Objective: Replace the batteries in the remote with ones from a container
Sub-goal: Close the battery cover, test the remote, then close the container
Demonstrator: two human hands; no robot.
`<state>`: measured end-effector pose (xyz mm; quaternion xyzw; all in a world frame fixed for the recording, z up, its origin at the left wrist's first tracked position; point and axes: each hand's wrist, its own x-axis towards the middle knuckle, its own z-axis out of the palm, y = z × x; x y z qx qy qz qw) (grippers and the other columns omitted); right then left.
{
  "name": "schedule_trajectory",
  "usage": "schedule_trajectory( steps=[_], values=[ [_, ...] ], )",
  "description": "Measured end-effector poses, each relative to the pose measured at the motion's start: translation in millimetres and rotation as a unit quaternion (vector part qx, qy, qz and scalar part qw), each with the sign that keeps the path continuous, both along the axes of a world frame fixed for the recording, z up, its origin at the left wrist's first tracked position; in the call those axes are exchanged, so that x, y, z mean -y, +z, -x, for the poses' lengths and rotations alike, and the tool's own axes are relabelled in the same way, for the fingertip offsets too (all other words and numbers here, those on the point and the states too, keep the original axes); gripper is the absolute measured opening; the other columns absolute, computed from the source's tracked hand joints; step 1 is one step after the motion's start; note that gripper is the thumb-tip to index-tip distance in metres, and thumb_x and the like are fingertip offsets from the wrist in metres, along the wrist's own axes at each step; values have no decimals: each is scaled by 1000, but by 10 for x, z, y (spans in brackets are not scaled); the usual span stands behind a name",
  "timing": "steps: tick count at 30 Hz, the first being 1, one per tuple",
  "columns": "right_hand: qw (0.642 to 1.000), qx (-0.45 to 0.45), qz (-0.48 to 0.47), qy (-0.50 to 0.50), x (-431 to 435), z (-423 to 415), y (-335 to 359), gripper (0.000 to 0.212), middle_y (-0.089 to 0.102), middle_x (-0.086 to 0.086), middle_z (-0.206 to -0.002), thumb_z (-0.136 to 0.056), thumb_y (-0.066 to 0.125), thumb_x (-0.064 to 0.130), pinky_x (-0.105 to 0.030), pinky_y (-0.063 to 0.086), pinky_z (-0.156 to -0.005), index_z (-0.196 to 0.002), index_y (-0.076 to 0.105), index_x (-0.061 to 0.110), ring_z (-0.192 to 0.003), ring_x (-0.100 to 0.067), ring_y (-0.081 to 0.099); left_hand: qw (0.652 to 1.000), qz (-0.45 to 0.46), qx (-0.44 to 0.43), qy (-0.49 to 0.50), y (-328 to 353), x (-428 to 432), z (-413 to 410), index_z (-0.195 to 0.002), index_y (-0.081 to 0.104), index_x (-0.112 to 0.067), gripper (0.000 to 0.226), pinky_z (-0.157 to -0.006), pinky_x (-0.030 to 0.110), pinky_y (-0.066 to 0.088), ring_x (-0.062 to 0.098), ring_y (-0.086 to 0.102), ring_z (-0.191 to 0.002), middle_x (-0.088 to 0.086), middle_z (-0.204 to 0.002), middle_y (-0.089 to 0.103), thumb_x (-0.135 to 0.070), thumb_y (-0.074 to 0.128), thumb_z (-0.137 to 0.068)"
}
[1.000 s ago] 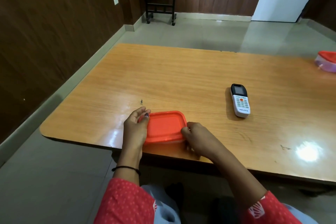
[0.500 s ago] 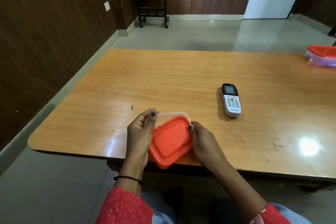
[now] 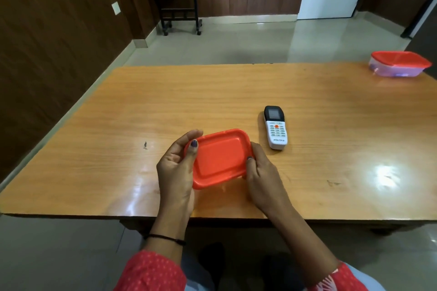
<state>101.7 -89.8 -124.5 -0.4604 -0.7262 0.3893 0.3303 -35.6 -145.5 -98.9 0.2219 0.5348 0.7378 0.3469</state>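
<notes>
An orange rectangular lid (image 3: 221, 158) is tilted up with its face toward me, above the near part of the wooden table (image 3: 236, 92). My left hand (image 3: 177, 170) grips its left edge, thumb on the face. My right hand (image 3: 262, 177) pinches its right edge. The container body under the lid is hidden behind it. A white remote (image 3: 275, 129) with a black screen end lies face up on the table, just right of the lid and apart from both hands.
A second clear container with an orange lid (image 3: 399, 64) sits at the table's far right corner. The table's near edge runs just below my wrists. A dark side table (image 3: 179, 0) stands against the far wall.
The lid lay flat on the container a second ago. Both hands have lifted and tilted it up toward me, and it now sits higher between my hands.
</notes>
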Motion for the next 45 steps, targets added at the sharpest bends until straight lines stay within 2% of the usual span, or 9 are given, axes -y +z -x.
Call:
schedule_trajectory(
  steps=[5, 12, 17, 23, 30, 34, 38, 42, 45],
  values=[
    [975, -191, 114, -2, -33, -114, 177, 33, 61, -5, -83, -87, 28, 43, -38, 52, -56, -87, 56, 25, -74, -23, 62, 998, -2, -17, -55, 18, 24, -125, -97, 72, -22, 17, -80, 37, 55, 15, 64, -105, -2, -109, 73, -17, 63, -84],
    [959, -244, 69, -124, -60, -205, 174, 69, 42, 8, -42, -64, 36, 85, -18, 37, -39, -54, 41, 16, -38, -8, 43, 994, 17, -43, -98, 46, -13, -391, -102, 70, -26, 28, -73, 38, 57, 13, 66, -97, -6, -109, 72, -36, 63, -77],
    [952, -267, 63, -134, -50, -181, 114, 78, 39, 4, -43, -62, 34, 89, -20, 35, -40, -54, 42, 12, -39, -14, 41, 972, 37, -233, -1, 1, 1, -536, -98, 70, -28, 61, -51, 13, 48, 0, 63, -69, -14, -81, 68, -75, 42, -72],
    [948, -279, 83, -130, 7, -197, 56, 88, 41, -7, -48, -63, 34, 88, -27, 39, -46, -57, 41, 1, -44, -21, 42, 969, 10, -248, 11, 125, -8, -559, -73, 63, -15, 29, -40, 6, 31, -1, 43, -39, -19, -39, 46, -39, 50, -81],
    [975, -186, 116, -37, 12, -185, 123, 52, 46, 4, -51, -82, 30, 66, -27, 42, -48, -63, 50, 22, -47, -15, 48, 977, 89, -194, -23, 32, -14, -315, -66, 56, -21, 38, -43, 10, 38, -4, 49, -42, -14, -44, 51, -54, 48, -84],
    [998, -60, 10, -24, 154, -50, 111, 45, 54, 3, -58, -96, 24, 51, -28, 41, -50, -79, 56, 25, -51, -8, 50, 978, 125, -167, -13, 71, 166, 31, -108, 63, -20, 63, -59, 23, 50, 9, 67, -77, -3, -87, 70, -69, 47, -72],
    [997, -52, -54, -13, 459, 317, 143, 39, 49, 1, -50, -98, 23, 41, -21, 33, -40, -78, 54, 26, -43, -6, 46, 964, 118, -233, 60, 43, 588, 233, -66, 49, 0, 64, -50, 27, 32, 18, 41, -49, 7, -55, 41, -63, 43, -81],
    [993, -48, 13, 111, 803, 951, 231, 38, 58, 1, -63, -95, 25, 50, -27, 42, -45, -95, 55, 26, -49, -7, 54, 960, 150, -190, 141, 1, 1020, 838, -60, 43, -3, 65, -52, 32, 33, 21, 41, -52, 12, -57, 40, -63, 45, -84],
    [970, -60, 130, 197, 911, 1480, 364, 24, 67, -11, -74, -98, 38, 39, -31, 46, -39, -112, 50, 25, -53, -33, 64, 955, 175, -139, 193, -9, 1246, 1439, -75, 64, -12, 40, -61, 35, 51, 20, 60, -64, 6, -71, 63, -49, 54, -88]
  ],
)
